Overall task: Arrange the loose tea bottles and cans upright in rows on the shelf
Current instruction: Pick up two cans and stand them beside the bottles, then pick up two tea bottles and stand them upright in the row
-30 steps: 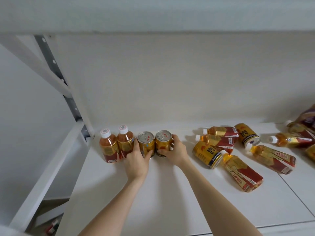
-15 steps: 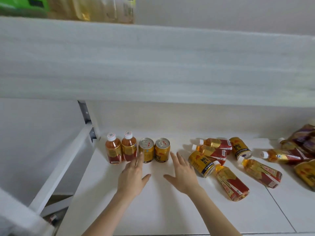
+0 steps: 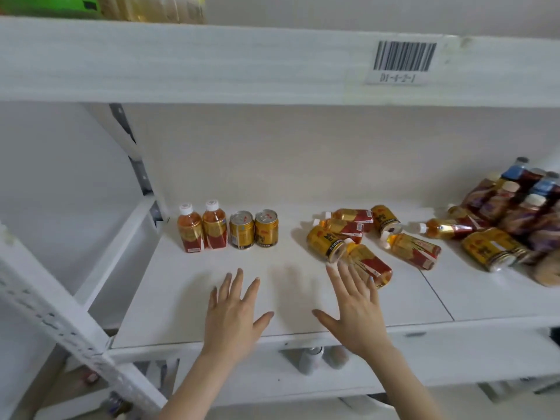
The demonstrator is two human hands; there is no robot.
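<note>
Two amber tea bottles (image 3: 202,228) with white caps and two gold cans (image 3: 254,229) stand upright in a row at the back left of the white shelf (image 3: 188,298). To their right lie several loose bottles and cans on their sides, among them a gold can (image 3: 325,243) and a bottle (image 3: 370,264) nearest me. My left hand (image 3: 235,313) hovers open over the shelf's front, fingers spread, holding nothing. My right hand (image 3: 353,307) is open too, its fingertips just short of the lying bottle.
A heap of darker bottles (image 3: 521,204) fills the far right. The upper shelf's edge (image 3: 272,62) with a barcode label (image 3: 403,60) hangs overhead. A slanted white upright (image 3: 60,313) stands at the left. More items sit on the shelf below (image 3: 312,359).
Both hands let go of the upright cans and drew back toward the shelf's front, now open. The camera pulled back and tilted, showing the upper shelf edge.
</note>
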